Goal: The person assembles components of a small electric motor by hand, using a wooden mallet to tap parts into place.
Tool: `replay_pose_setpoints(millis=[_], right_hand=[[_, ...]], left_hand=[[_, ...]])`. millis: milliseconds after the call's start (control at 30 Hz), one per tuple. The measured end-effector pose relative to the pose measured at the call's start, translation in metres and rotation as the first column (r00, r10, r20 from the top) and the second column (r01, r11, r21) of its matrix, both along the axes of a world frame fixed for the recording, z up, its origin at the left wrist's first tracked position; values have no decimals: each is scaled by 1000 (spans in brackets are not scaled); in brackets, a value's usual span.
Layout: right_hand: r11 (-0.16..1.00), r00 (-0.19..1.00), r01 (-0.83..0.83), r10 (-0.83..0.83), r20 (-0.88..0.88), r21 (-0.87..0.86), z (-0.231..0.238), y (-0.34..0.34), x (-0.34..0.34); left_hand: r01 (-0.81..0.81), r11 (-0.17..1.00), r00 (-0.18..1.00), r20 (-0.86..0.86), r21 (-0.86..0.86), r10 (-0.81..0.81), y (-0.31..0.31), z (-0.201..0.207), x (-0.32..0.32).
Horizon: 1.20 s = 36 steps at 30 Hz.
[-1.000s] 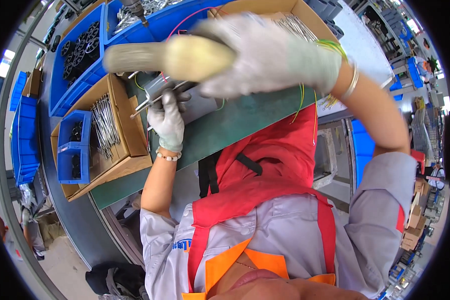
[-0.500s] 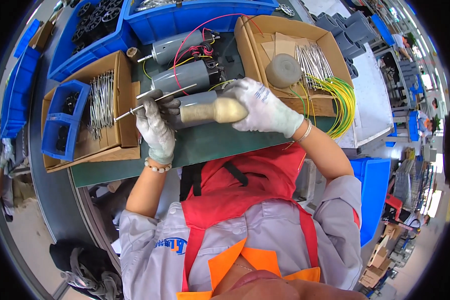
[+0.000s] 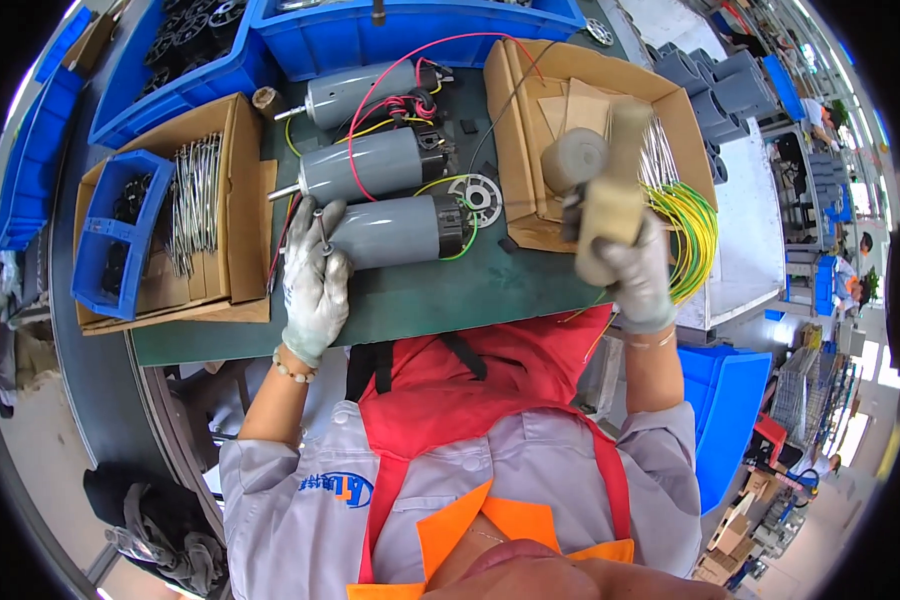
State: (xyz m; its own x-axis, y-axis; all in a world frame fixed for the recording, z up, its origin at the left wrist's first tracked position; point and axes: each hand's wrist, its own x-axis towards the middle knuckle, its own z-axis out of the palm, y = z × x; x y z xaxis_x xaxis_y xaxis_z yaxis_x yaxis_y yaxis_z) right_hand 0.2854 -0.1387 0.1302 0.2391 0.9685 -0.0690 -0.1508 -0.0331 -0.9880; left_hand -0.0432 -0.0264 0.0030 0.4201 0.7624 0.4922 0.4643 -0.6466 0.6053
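Observation:
My left hand (image 3: 313, 285), in a grey-stained white glove, lies at the left end of the nearest grey cylindrical motor (image 3: 390, 232). Its fingers close on a thin metal rod (image 3: 323, 228), seen nearly end-on. Whether the rod touches the motor is unclear. Off to the right, my gloved right hand (image 3: 642, 282) grips a tan mallet-like tool (image 3: 615, 200), smeared by motion and raised in front of the cardboard box. At the motor's right end are a black cap (image 3: 453, 226), a green-yellow wire and a round slotted metal disc (image 3: 480, 200).
Two more grey motors (image 3: 360, 163) lie behind on the green mat (image 3: 450, 300). A cardboard box (image 3: 510, 130) at right holds rods, wires and a grey roll (image 3: 573, 160). Another box (image 3: 245, 200) at left holds rods and small blue bins (image 3: 120, 235). Large blue crates (image 3: 410, 45) stand behind.
My right hand has drawn the tan tool away from the motor, to the right. The rod in my left hand has swung from lying crosswise to nearly end-on. The nearest motor is now uncovered.

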Motion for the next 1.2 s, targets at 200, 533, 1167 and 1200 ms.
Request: replay_pose_setpoints(millis=[200,533,1167,1200], right_hand=[[849,929,343,-371,-8,403,46,42,75],[434,411,685,-893,181,585,35,59,260],[983,693,20,-147,706,185,83,74,191],[984,766,64,-156,623,166,66,86,181]], left_hand=[[-28,982,985,165,-185,59,-17,11,13],[-50,982,984,158,-179,79,-13,11,14],[-56,953,953,268,-299,140,-20,9,20],[-39,947,953,274,-319,131,-19,10,22]])
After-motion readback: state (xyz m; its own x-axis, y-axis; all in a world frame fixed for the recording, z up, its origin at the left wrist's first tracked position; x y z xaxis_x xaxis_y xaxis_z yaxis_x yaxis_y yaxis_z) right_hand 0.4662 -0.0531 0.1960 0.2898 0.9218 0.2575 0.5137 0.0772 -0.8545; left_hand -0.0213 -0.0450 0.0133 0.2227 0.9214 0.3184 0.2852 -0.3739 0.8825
